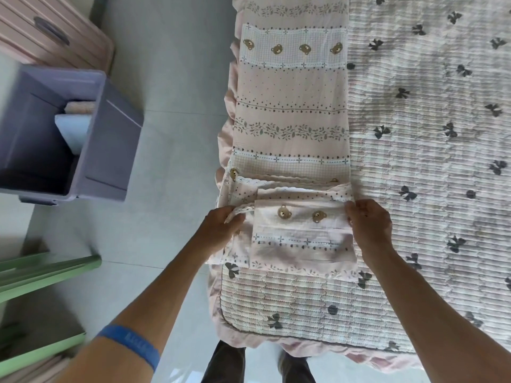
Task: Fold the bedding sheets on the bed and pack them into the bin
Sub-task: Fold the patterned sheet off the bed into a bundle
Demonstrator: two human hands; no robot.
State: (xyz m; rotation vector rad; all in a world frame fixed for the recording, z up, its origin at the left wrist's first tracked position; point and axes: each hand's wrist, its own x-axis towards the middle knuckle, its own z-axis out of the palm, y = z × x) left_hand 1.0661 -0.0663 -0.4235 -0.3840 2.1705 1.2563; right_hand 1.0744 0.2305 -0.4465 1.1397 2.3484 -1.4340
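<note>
A long pink bedding sheet (290, 106) printed with bears and leaf bands lies as a narrow strip along the left edge of the bed (428, 161). Its near end is doubled over into a thick folded stack (301, 239). My left hand (221, 228) grips the left edge of that fold by the lace trim. My right hand (369, 225) pinches its right edge. A purple bin (107, 145) stands on the floor to the left, with folded linens (76, 117) inside it.
The bed wears a quilted cover with dark bows and a pink frill (226, 150). A pink ribbed suitcase (55, 31) sits behind the bin. Green shelf boards (47, 272) jut in at lower left. Grey tiled floor (171, 78) separates bin and bed.
</note>
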